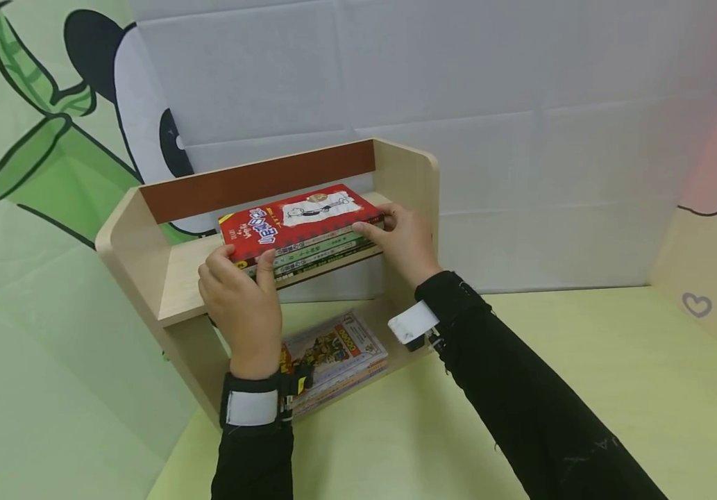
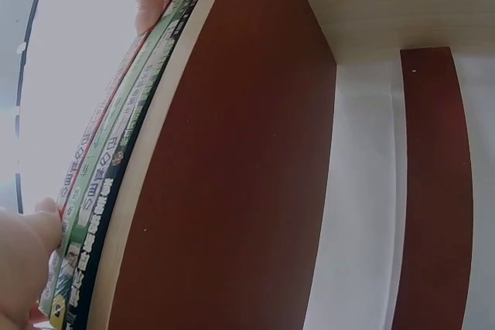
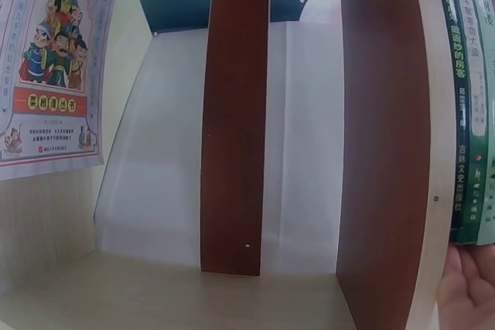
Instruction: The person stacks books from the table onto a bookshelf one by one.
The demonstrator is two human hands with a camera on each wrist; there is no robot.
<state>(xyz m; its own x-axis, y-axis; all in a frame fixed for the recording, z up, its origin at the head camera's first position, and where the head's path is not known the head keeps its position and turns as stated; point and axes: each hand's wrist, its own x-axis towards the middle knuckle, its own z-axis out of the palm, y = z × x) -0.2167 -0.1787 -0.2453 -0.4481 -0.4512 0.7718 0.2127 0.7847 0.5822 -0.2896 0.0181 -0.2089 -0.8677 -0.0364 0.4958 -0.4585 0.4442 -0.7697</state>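
A stack of several books (image 1: 302, 221), topped by a red one with a cartoon figure, lies on the upper board of a small wooden bookshelf (image 1: 417, 167). My left hand (image 1: 242, 305) grips the left end, its thumb at the spines. At the other end my right hand (image 1: 409, 239) holds the stack, thumb along the front side. Green and black spines (image 2: 116, 144) show at the board's edge in the left wrist view. The right wrist view catches the fingers (image 3: 468, 284) of the right hand just below the books' corner.
On the lower board rests another pile of books (image 1: 358, 340), the top one with a colourful cover. A reddish-brown back rail (image 1: 258, 180) crosses the shelf's top. The shelf stands on a pale yellow-green table (image 1: 552, 389) before a printed backdrop (image 1: 520, 167).
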